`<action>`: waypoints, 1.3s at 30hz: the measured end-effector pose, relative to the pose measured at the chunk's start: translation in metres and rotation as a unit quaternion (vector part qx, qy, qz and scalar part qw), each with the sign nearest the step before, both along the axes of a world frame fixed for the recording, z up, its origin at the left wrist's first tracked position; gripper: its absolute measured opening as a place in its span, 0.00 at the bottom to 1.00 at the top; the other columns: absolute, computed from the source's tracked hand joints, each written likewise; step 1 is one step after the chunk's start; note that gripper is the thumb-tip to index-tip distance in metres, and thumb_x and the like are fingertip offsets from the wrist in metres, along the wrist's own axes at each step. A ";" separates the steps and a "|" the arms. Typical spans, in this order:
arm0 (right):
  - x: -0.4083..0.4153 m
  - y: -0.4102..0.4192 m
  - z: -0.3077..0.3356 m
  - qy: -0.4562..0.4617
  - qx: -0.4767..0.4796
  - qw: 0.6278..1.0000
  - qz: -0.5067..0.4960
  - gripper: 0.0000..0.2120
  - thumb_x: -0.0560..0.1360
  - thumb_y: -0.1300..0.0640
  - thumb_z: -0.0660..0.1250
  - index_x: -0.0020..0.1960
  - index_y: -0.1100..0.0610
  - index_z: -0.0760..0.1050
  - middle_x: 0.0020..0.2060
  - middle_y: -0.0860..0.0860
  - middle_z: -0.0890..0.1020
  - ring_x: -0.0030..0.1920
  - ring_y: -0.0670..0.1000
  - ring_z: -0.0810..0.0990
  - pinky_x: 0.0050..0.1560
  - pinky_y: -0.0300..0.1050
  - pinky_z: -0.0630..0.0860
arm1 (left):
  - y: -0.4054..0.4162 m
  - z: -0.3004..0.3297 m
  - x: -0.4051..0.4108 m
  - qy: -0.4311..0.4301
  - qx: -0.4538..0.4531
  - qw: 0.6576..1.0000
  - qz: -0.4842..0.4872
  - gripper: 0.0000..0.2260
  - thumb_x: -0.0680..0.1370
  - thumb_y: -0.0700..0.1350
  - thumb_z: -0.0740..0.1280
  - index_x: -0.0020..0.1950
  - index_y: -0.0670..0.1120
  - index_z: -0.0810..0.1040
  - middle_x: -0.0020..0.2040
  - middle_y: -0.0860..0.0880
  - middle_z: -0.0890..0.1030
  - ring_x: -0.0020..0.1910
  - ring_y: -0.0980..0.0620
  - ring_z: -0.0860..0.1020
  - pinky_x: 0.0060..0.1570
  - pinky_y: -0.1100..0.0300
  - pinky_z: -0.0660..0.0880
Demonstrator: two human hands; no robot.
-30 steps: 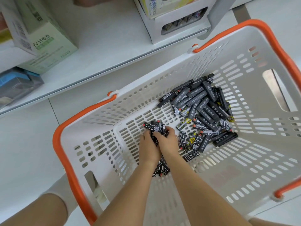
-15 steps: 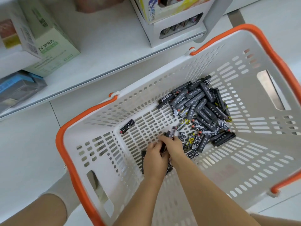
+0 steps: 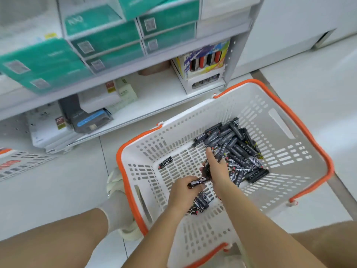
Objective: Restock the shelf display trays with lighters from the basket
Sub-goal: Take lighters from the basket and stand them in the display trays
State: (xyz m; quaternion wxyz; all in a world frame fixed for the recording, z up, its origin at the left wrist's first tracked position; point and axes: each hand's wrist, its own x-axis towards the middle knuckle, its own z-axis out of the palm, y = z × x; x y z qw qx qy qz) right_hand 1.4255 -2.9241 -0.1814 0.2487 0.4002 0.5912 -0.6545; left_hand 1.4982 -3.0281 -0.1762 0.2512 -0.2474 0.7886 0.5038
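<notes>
Head view: left hand (image 3: pixel 183 192) clutches a bundle of lighters (image 3: pixel 200 203); right hand (image 3: pixel 217 168) pinches more at pile's (image 3: pixel 235 149) 7 o'clock edge. Light, rigid, slick; grip across long sides.

Basket (image 3: pixel 286 105) top open; orange handles (image 3: pixel 301 122) rim its sides.

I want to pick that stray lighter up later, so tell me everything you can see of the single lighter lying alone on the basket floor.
The lone lighter is a small, slim rectangular stick, black with a pattern of white dots and a reddish tip at its lower-left end. It lies flat and diagonal on the slotted white floor of the basket, near the left wall. Nothing touches it: it sits well apart from the lighter pile and from both hands. Its material is too small to tell.
</notes>
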 end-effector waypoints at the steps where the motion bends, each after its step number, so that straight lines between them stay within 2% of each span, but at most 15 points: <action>1: 0.002 0.002 0.009 0.005 -0.002 1.000 -0.015 0.23 0.73 0.38 0.66 0.55 0.55 0.64 0.41 0.54 0.77 0.41 0.53 0.77 0.45 0.48 0.76 | -0.002 0.009 0.003 -0.005 0.027 1.000 -0.003 0.19 0.75 0.52 0.70 0.63 0.45 0.78 0.53 0.48 0.82 0.52 0.48 0.81 0.59 0.48 0.75; 3: 0.004 0.007 0.025 0.008 0.003 0.999 -0.042 0.41 0.69 0.31 0.66 0.71 0.55 0.60 0.47 0.56 0.76 0.41 0.52 0.76 0.41 0.45 0.76 | -0.009 0.027 0.008 -0.022 0.125 0.991 0.042 0.14 0.78 0.50 0.67 0.59 0.43 0.79 0.44 0.50 0.81 0.40 0.52 0.80 0.51 0.52 0.79; 5: 0.007 0.015 0.045 0.030 0.016 0.999 -0.025 0.39 0.74 0.36 0.63 0.76 0.56 0.55 0.46 0.58 0.77 0.33 0.50 0.74 0.30 0.40 0.72 | -0.014 0.046 0.009 -0.035 0.253 0.957 0.140 0.11 0.80 0.47 0.64 0.57 0.41 0.78 0.38 0.50 0.77 0.33 0.54 0.75 0.38 0.58 0.78; 7: 0.008 0.018 0.066 0.048 -0.004 0.999 0.010 0.30 0.76 0.40 0.64 0.69 0.59 0.65 0.41 0.56 0.77 0.30 0.49 0.73 0.28 0.39 0.72 | -0.018 0.068 0.004 -0.018 0.347 0.915 0.206 0.09 0.81 0.44 0.61 0.56 0.40 0.73 0.36 0.50 0.75 0.30 0.54 0.71 0.33 0.59 0.73; 10: 0.004 0.011 0.112 0.111 -0.061 0.988 0.086 0.17 0.72 0.45 0.71 0.52 0.56 0.74 0.36 0.51 0.75 0.32 0.48 0.72 0.38 0.44 0.76 | -0.023 0.106 -0.009 0.039 0.399 0.889 0.222 0.10 0.79 0.43 0.58 0.58 0.41 0.71 0.35 0.49 0.75 0.29 0.54 0.68 0.33 0.60 0.70; 12: -0.003 0.008 0.143 0.170 -0.100 0.969 0.149 0.17 0.68 0.48 0.74 0.47 0.57 0.73 0.34 0.51 0.74 0.28 0.47 0.71 0.29 0.39 0.71 | -0.028 0.134 -0.018 0.087 0.407 0.885 0.210 0.11 0.79 0.44 0.57 0.57 0.41 0.73 0.34 0.49 0.74 0.29 0.54 0.67 0.34 0.59 0.67; 16: -0.018 0.004 0.207 0.267 -0.099 0.928 0.241 0.13 0.70 0.55 0.74 0.49 0.60 0.74 0.35 0.53 0.73 0.25 0.47 0.66 0.23 0.37 0.61 | -0.040 0.189 -0.034 0.157 0.373 0.902 0.147 0.10 0.80 0.44 0.57 0.53 0.44 0.76 0.33 0.49 0.72 0.26 0.54 0.65 0.32 0.59 0.63; 19: -0.027 0.007 0.245 0.308 -0.093 0.907 0.271 0.10 0.71 0.59 0.73 0.47 0.62 0.74 0.32 0.54 0.69 0.23 0.47 0.64 0.22 0.37 0.59 | -0.047 0.225 -0.044 0.221 0.304 0.923 0.088 0.10 0.81 0.41 0.57 0.54 0.45 0.78 0.31 0.51 0.71 0.25 0.55 0.64 0.28 0.62 0.62; 21: -0.029 0.009 0.269 0.317 -0.094 0.898 0.291 0.11 0.71 0.60 0.73 0.48 0.65 0.76 0.35 0.57 0.70 0.22 0.47 0.64 0.21 0.37 0.58 | -0.049 0.249 -0.047 0.281 0.237 0.929 0.056 0.09 0.81 0.40 0.59 0.56 0.48 0.77 0.31 0.52 0.71 0.25 0.56 0.65 0.26 0.64 0.63; 24: -0.030 0.010 0.299 0.340 -0.098 0.880 0.317 0.20 0.67 0.58 0.76 0.52 0.67 0.75 0.40 0.60 0.74 0.23 0.47 0.64 0.22 0.37 0.59 | -0.049 0.280 -0.045 0.395 0.129 0.909 0.041 0.09 0.78 0.42 0.66 0.57 0.52 0.74 0.33 0.56 0.75 0.28 0.59 0.70 0.30 0.67 0.67; 27: -0.027 0.007 0.324 0.373 -0.105 0.850 0.356 0.11 0.69 0.60 0.73 0.50 0.61 0.77 0.38 0.57 0.77 0.22 0.46 0.65 0.22 0.37 0.60 | -0.050 0.306 -0.042 0.465 0.126 0.874 0.060 0.11 0.76 0.39 0.69 0.55 0.50 0.74 0.34 0.54 0.78 0.30 0.57 0.74 0.33 0.64 0.71; 29: -0.025 0.002 0.335 0.397 -0.108 0.838 0.359 0.06 0.69 0.61 0.73 0.45 0.57 0.77 0.35 0.55 0.75 0.22 0.47 0.65 0.23 0.37 0.59 | -0.053 0.318 -0.039 0.489 0.133 0.859 0.074 0.10 0.76 0.38 0.68 0.55 0.49 0.75 0.33 0.53 0.79 0.30 0.55 0.74 0.33 0.61 0.72; 31: -0.026 -0.005 0.343 0.414 -0.109 0.835 0.346 0.08 0.68 0.62 0.75 0.42 0.56 0.76 0.33 0.54 0.72 0.23 0.47 0.64 0.24 0.37 0.59 | -0.057 0.329 -0.037 0.502 0.140 0.848 0.095 0.10 0.76 0.38 0.68 0.55 0.47 0.76 0.34 0.52 0.79 0.31 0.54 0.75 0.33 0.59 0.72; 36: -0.030 -0.026 0.359 0.471 -0.077 0.823 0.308 0.08 0.70 0.65 0.73 0.44 0.62 0.74 0.31 0.51 0.70 0.25 0.44 0.68 0.25 0.37 0.67 | -0.066 0.354 -0.035 0.499 0.127 0.842 0.159 0.06 0.76 0.41 0.69 0.52 0.48 0.80 0.39 0.49 0.80 0.30 0.54 0.77 0.31 0.59 0.74; 39: -0.034 -0.042 0.361 0.569 0.012 0.769 0.291 0.11 0.65 0.60 0.75 0.40 0.56 0.73 0.28 0.45 0.72 0.26 0.43 0.68 0.29 0.37 0.68 | -0.073 0.365 -0.040 0.482 0.084 0.850 0.199 0.04 0.75 0.48 0.69 0.47 0.49 0.81 0.40 0.50 0.81 0.31 0.53 0.79 0.33 0.56 0.77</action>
